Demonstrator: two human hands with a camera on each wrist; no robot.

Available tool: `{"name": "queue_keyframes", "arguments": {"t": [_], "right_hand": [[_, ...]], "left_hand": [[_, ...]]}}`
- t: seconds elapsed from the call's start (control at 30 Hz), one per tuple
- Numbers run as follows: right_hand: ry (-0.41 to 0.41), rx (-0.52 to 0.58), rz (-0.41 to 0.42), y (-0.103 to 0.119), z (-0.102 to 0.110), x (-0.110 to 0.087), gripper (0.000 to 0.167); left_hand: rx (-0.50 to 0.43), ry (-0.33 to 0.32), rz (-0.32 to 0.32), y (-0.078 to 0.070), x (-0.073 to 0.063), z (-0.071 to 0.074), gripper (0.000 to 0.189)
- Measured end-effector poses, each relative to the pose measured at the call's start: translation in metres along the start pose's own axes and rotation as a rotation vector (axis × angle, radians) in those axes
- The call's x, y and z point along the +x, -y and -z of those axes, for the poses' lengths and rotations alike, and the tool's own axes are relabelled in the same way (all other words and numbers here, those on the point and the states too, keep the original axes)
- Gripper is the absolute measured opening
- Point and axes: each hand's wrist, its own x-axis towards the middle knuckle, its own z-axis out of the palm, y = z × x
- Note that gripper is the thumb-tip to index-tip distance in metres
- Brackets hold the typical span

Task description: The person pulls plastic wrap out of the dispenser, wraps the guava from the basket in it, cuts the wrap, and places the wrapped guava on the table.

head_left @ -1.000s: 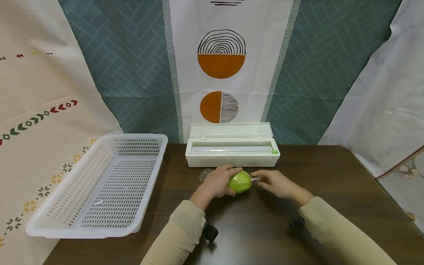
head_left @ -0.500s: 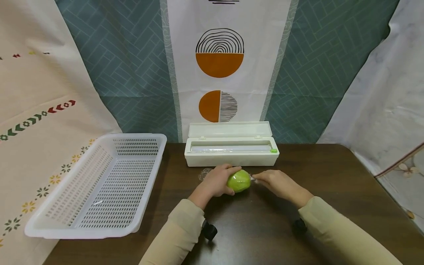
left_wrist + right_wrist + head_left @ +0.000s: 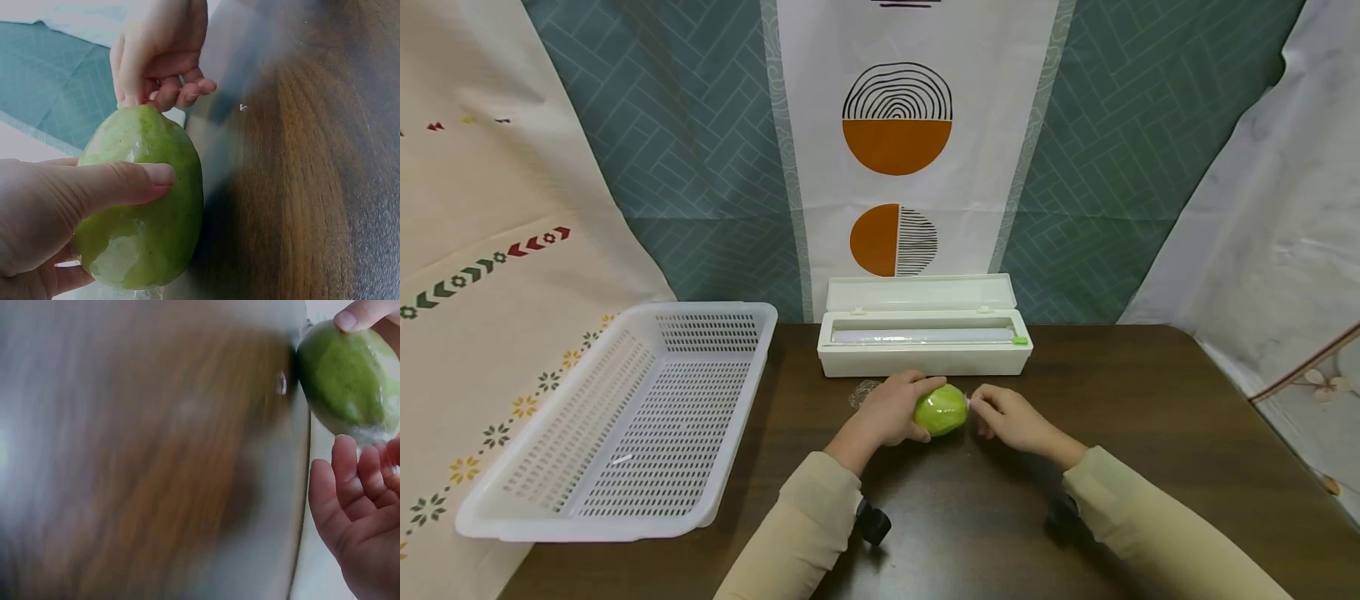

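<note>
A green mango (image 3: pixel 942 410) in clear plastic wrap lies low over the dark table. My left hand (image 3: pixel 895 408) grips it from the left, with the thumb across its near side in the left wrist view. At the mango's right end, my right hand (image 3: pixel 1006 418) pinches the gathered plastic wrap (image 3: pixel 369 433) between thumb and index finger. Its other fingers are loosely bent, as the right wrist view shows. A crumpled tail of wrap (image 3: pixel 862 393) sticks out beyond my left hand, on the far side.
Behind the hands stands a white cling film dispenser (image 3: pixel 925 363), lid raised and a roll (image 3: pixel 925 336) inside. A white perforated plastic basket (image 3: pixel 597 527) sits at the left. The dark wooden table (image 3: pixel 1180 400) ends against hanging cloths (image 3: pixel 1112 208).
My right hand has turned over and back at the mango's right end, and the wrap tail there looks shorter. The left hand keeps its hold on the mango.
</note>
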Motion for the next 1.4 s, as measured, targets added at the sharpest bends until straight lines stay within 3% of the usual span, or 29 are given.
{"name": "queue_keyframes", "arguments": {"t": [0.1, 0.2, 0.3, 0.5, 0.9, 1.07, 1.4], "right_hand": [[0.008, 0.120, -0.065, 0.001, -0.003, 0.002, 0.026], [-0.005, 0.138, -0.089, 0.003, -0.002, 0.002, 0.025], [-0.034, 0.044, -0.062, 0.004, 0.002, 0.000, 0.019], [-0.097, -0.202, 0.126, 0.005, 0.008, -0.002, 0.018], [-0.065, -0.338, 0.252, 0.001, 0.007, 0.005, 0.009], [-0.068, -0.339, 0.234, 0.004, 0.004, 0.009, 0.011], [-0.093, -0.166, 0.107, 0.002, 0.004, 0.006, 0.012]], "left_hand": [[0.001, -0.001, -0.002, 0.000, 0.000, 0.000, 0.084], [-0.003, 0.002, 0.000, 0.000, 0.000, 0.000, 0.084], [-0.002, -0.001, -0.003, 0.001, 0.000, 0.000, 0.084], [0.003, -0.006, -0.016, 0.002, 0.001, -0.001, 0.084], [0.012, -0.005, -0.016, 0.000, -0.001, 0.000, 0.084], [0.024, -0.006, -0.018, -0.001, -0.001, 0.000, 0.084], [0.010, -0.005, -0.015, 0.002, 0.000, -0.001, 0.084]]}}
